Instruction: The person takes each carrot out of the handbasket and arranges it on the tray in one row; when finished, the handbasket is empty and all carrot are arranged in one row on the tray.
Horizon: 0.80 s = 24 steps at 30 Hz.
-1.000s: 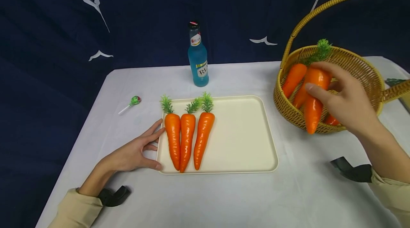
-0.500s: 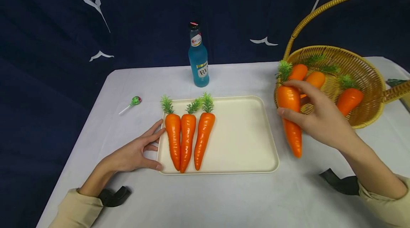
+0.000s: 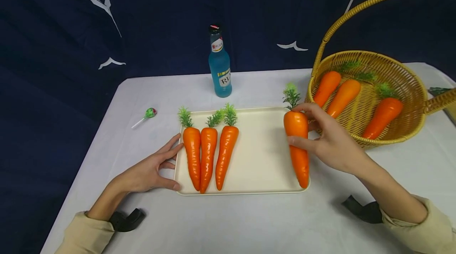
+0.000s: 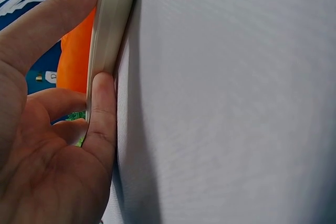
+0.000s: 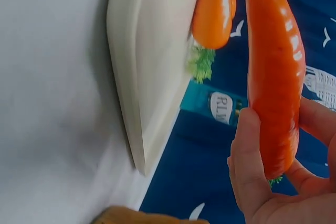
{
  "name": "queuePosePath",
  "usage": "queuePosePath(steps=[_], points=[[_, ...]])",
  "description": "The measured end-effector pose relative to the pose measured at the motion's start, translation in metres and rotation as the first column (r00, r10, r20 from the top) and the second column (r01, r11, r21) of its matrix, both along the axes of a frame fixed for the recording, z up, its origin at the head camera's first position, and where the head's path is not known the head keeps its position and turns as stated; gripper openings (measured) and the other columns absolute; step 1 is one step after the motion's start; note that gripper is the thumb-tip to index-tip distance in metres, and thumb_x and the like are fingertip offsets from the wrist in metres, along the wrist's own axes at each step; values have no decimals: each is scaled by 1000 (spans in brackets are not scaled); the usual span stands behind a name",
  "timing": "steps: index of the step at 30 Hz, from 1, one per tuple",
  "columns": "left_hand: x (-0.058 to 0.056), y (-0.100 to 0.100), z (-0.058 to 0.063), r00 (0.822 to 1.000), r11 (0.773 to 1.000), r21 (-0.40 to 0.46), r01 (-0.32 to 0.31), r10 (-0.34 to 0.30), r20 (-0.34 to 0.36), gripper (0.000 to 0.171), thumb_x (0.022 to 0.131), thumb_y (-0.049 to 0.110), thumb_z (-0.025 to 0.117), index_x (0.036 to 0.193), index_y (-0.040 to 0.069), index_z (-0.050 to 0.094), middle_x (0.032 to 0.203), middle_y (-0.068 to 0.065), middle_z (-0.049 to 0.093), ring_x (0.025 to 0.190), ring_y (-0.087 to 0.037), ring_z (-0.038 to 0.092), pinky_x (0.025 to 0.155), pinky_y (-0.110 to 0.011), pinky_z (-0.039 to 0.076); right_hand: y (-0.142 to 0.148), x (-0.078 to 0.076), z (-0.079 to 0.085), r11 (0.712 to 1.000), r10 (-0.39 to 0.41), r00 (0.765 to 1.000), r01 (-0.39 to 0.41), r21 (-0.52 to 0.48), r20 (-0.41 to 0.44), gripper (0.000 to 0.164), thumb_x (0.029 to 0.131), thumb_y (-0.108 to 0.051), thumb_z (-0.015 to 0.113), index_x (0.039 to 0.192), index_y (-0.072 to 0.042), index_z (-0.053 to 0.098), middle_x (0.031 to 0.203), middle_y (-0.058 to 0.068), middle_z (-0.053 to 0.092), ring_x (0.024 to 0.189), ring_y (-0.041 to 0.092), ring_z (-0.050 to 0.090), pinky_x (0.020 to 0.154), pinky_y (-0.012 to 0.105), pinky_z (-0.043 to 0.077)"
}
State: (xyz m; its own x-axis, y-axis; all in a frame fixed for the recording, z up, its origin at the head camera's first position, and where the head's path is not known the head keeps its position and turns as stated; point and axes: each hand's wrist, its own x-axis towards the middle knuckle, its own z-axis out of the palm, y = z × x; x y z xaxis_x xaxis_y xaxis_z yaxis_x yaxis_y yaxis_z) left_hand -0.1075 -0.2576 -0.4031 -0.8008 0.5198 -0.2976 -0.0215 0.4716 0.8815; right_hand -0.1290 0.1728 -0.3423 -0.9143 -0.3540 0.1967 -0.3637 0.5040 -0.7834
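In the head view, my right hand [image 3: 331,145] grips an orange toy carrot [image 3: 298,163] with a green leafy top, over the right edge of the cream tray [image 3: 260,155]. The right wrist view shows this carrot [image 5: 275,66] between thumb and fingers, raised off the tray. Three more carrots [image 3: 208,155] lie side by side on the tray's left part, leaves toward the back. My left hand [image 3: 149,172] touches the tray's left edge with spread, fairly straight fingers; the left wrist view shows its fingertips against the tray's rim [image 4: 105,40].
A wicker basket [image 3: 409,127] with a tall handle stands at the right with three carrots [image 3: 343,97] inside. Behind the tray is an upright blue bottle [image 3: 220,67]. A green lollipop [image 3: 150,113] lies at the left. Something green [image 3: 439,91] is partly hidden at the far right.
My right hand has lifted the carrot out of the basket and carried it left and toward me, to the tray's right edge. The left hand has stayed at the tray.
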Motion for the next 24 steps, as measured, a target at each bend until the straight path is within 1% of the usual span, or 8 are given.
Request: queuePosePath(steps=[2,4,8,10,12,15,20,24], points=[[0,0,0,1000,1000,0,-3,3,1,102,75,15,88,154,-1,25,165,-1,-7,111,-25,63,87,-28,55,-5,0,-2,1000,13,1000,-13,-19,18,55,84,-8,80,130,-7,50,120,10,55,96,28,57,79,15,47],[0,0,0,1000,1000,-3,-4,4,-1,102,74,15,88,154,-2,25,165,-1,-7,111,-25,63,87,-28,55,-9,0,-4,999,23,999,-22,-27,36,54,84,-8,79,130,-7,50,120,9,55,96,28,58,79,17,49],[0,-1,-1,1000,1000,-1,11,-11,-12,103,75,16,88,154,-2,25,165,0,-7,111,-24,63,87,-29,54,-16,0,-8,999,33,997,-31,-30,75,53,85,-10,79,129,-10,50,118,10,56,95,29,61,76,29,55],[-1,-2,-1,1000,1000,4,22,-22,-21,103,75,16,88,154,-3,24,165,1,-7,111,-24,63,88,-29,54,-19,1,-10,999,34,995,-31,-26,95,53,85,-11,79,129,-12,50,117,11,56,93,29,62,74,36,55],[-1,-3,-1,999,999,10,32,-32,-27,103,75,16,88,154,-3,24,165,1,-8,111,-23,63,88,-30,54,-22,1,-12,999,40,992,-36,-35,119,52,85,-11,78,130,-13,50,117,12,56,92,30,62,72,39,55],[-1,-3,-2,999,999,19,39,-38,-30,103,76,16,87,154,-4,23,165,1,-8,112,-23,63,88,-30,54,-28,1,-14,998,47,987,-39,-54,155,51,86,-12,78,130,-15,51,119,12,56,93,30,61,72,40,55],[0,-2,0,999,999,18,33,-33,-31,103,75,15,88,154,-3,24,165,1,-7,112,-24,63,88,-30,54,-39,-1,-19,996,66,981,-55,-66,183,50,88,-12,76,131,-16,52,121,10,57,100,33,59,79,44,51],[0,-2,0,999,1000,4,26,-26,-32,103,75,15,88,154,-3,24,165,1,-7,112,-23,63,89,-29,54,-48,-3,-23,996,75,976,-64,-60,206,49,87,-11,75,130,-18,52,119,8,58,101,31,57,83,45,48]])
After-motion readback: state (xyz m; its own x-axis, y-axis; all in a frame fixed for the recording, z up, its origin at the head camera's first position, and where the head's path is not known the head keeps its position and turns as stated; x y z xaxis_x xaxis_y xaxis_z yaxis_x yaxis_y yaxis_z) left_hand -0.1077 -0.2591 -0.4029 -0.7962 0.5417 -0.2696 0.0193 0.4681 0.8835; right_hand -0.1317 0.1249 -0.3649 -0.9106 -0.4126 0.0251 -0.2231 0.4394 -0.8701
